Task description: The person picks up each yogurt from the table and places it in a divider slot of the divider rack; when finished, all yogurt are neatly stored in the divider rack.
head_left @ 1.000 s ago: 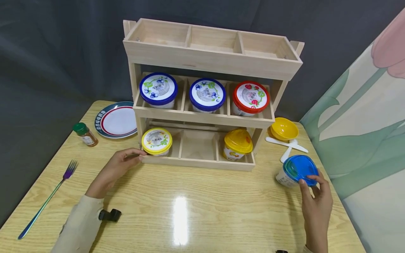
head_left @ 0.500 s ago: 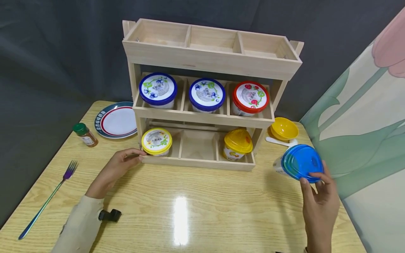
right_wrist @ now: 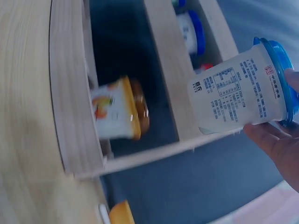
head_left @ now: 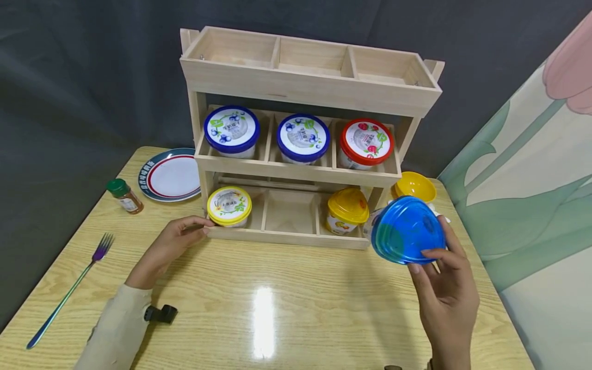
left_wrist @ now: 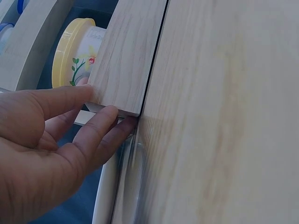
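Observation:
A white cup with a clear blue domed lid [head_left: 409, 231] hangs tilted above the table, right of the rack's lowest tier. My right hand [head_left: 446, 298] grips it by the lid. Printed text shows on the cup's side in the right wrist view. My left hand [head_left: 173, 246] holds the front left corner of the wooden rack [head_left: 289, 239], with its fingertips at the board's end in the left wrist view. Close to these fingers sits a yellow-lidded tub [head_left: 228, 206] in the lowest tier's left compartment. A cup with a yellow domed lid [head_left: 348, 210] leans in the right one.
Two blue-lidded tubs [head_left: 302, 137] and a red-lidded tub [head_left: 367, 143] fill the middle tier. A plate [head_left: 171, 176], a spice jar [head_left: 125, 196] and a fork [head_left: 69, 293] lie left. Behind the blue lid is a yellow bowl [head_left: 415, 186], with white utensils mostly hidden.
My right hand has lifted the blue-lidded cup and carried it leftward toward the rack, tipping it so the lid faces me more. The left hand stays at the rack's corner.

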Demonstrator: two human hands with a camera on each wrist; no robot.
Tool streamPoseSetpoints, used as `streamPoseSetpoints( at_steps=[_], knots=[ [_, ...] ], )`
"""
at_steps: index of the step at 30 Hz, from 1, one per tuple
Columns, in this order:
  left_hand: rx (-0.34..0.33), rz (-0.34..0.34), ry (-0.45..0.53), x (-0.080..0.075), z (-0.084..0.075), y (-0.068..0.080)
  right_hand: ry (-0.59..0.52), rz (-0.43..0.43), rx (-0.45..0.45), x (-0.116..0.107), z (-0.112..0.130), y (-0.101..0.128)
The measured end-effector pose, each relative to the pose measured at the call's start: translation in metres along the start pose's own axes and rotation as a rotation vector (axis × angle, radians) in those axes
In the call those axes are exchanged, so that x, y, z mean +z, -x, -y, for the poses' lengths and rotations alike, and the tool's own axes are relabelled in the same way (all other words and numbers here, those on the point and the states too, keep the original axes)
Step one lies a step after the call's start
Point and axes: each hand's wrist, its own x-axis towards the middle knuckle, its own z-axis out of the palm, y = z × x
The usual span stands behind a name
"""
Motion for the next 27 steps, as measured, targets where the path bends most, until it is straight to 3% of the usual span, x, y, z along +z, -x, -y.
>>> streamPoseSetpoints(
  at_steps=[5,13,20,27],
  knots=[
    [-0.001,0.005,0.006,0.000,0.001,0.000,-0.053,0.120,-0.030,0.021,0.008,0.000],
    [0.014,0.003,0.009,0.000,-0.001,-0.001,-0.013,0.297,-0.151,0.053,0.002,-0.003],
    [0.019,0.003,0.015,0.000,-0.003,-0.002,-0.020,0.336,-0.137,0.083,-0.009,-0.007],
    [0.023,-0.002,0.020,0.000,-0.002,-0.002,-0.011,0.397,-0.104,0.103,-0.047,-0.014]
  ],
)
